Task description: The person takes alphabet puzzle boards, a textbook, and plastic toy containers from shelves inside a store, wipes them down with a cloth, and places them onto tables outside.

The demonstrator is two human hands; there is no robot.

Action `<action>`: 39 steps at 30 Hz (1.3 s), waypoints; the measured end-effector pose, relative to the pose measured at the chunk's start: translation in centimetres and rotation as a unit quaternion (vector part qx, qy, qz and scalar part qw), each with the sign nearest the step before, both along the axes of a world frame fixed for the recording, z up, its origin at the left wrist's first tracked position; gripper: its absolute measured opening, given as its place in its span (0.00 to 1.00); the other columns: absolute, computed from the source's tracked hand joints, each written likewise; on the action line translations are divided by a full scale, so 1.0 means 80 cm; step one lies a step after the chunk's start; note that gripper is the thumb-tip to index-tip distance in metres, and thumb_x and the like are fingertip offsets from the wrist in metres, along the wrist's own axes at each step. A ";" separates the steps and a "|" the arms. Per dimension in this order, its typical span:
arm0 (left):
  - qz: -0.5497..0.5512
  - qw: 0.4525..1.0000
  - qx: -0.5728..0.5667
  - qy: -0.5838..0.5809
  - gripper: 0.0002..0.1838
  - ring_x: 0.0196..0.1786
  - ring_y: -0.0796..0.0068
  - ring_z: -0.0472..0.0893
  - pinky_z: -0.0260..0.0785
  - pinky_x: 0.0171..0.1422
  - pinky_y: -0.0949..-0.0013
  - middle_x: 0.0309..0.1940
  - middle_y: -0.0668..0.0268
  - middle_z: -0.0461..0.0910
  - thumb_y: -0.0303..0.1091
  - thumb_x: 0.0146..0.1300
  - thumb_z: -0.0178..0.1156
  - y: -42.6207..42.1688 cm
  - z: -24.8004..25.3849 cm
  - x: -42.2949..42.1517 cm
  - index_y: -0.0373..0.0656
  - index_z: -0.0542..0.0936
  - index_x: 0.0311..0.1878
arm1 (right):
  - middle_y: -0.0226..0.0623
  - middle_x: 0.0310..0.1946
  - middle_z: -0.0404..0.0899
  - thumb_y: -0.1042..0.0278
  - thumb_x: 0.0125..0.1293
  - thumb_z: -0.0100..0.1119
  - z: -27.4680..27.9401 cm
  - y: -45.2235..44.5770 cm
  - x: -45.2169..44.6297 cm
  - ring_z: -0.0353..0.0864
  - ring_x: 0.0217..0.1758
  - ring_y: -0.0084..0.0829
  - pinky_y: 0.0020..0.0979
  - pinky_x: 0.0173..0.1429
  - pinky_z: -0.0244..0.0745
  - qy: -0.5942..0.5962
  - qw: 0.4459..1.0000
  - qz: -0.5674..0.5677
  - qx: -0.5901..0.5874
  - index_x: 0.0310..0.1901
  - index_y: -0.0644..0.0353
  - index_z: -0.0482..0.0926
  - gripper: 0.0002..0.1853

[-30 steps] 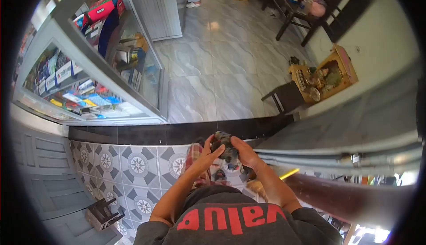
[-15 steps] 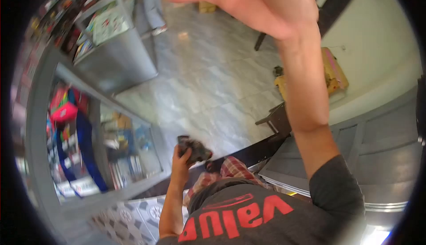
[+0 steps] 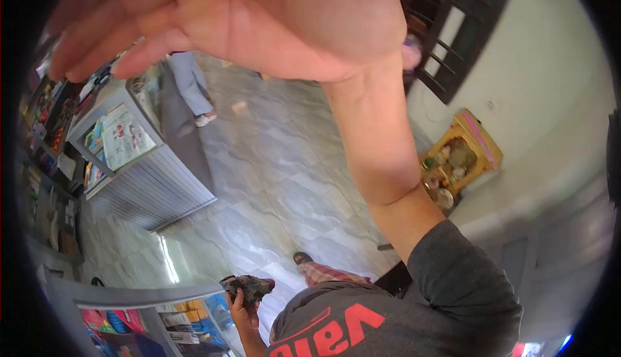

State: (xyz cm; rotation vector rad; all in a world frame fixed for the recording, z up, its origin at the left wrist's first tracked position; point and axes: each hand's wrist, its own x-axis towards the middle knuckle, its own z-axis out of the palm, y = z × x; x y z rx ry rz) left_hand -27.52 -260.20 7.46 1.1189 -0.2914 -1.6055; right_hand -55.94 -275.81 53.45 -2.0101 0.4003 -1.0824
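My right hand (image 3: 284,23) is raised right in front of the camera. It is open, palm showing, with the fingers stretched to the left and nothing in them. The bare forearm runs down to a dark grey sleeve (image 3: 459,266). Low in the view, my left hand (image 3: 244,312) is closed around a dark, crumpled bundle (image 3: 249,287) that looks like patterned cloth with a reddish end. The exact kind of bundle cannot be made out. It is held beside my body, above a glass display case (image 3: 149,295).
A display counter (image 3: 155,185) stands on the left, beside crowded shelves. Past it is another person's leg (image 3: 191,88) in light trousers. On the right are a small yellow wooden shrine (image 3: 469,150) with items inside and a dark wooden chair (image 3: 462,40). The floor (image 3: 272,182) is marble-patterned tile.
I have moved forward from the doorway onto the marble-patterned floor. My raised right hand spreads further left and fills more of the view. The left hand still holds the dark bundle, now lower in the view.
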 end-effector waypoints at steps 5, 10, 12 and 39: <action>0.059 0.998 -0.011 -0.024 0.17 0.48 0.70 0.81 0.77 0.46 0.69 0.48 0.65 0.78 0.30 0.66 0.58 -0.109 0.024 0.019 0.47 0.70 0.57 | 0.64 0.62 0.64 0.21 0.62 0.15 -0.020 -0.166 0.052 0.65 0.68 0.53 0.42 0.69 0.60 -0.014 0.982 0.187 0.009 0.69 0.72 0.54 0.55; 0.146 0.988 0.026 -0.041 0.16 0.44 0.71 0.82 0.75 0.45 0.66 0.44 0.65 0.81 0.36 0.65 0.59 -0.194 0.012 0.073 0.45 0.73 0.55 | 0.66 0.64 0.63 0.21 0.62 0.13 -0.057 -0.319 0.160 0.63 0.69 0.55 0.43 0.70 0.60 -0.042 0.923 0.383 0.002 0.70 0.72 0.52 0.56; 0.178 0.984 0.018 0.002 0.15 0.42 0.72 0.81 0.75 0.46 0.67 0.43 0.65 0.80 0.35 0.64 0.60 -0.217 0.013 0.096 0.43 0.74 0.52 | 0.64 0.65 0.61 0.17 0.57 0.12 -0.070 -0.330 0.194 0.63 0.69 0.53 0.44 0.69 0.61 -0.038 0.947 0.313 0.056 0.71 0.71 0.48 0.60; 0.751 0.656 -0.077 0.013 0.33 0.51 0.62 0.77 0.72 0.55 0.57 0.49 0.64 0.76 0.68 0.66 0.43 -0.457 0.064 0.568 0.46 0.73 0.54 | 0.52 0.54 0.67 0.56 0.60 0.64 -0.458 -0.456 0.948 0.69 0.55 0.54 0.39 0.59 0.67 0.240 0.737 0.629 -0.059 0.72 0.52 0.54 0.41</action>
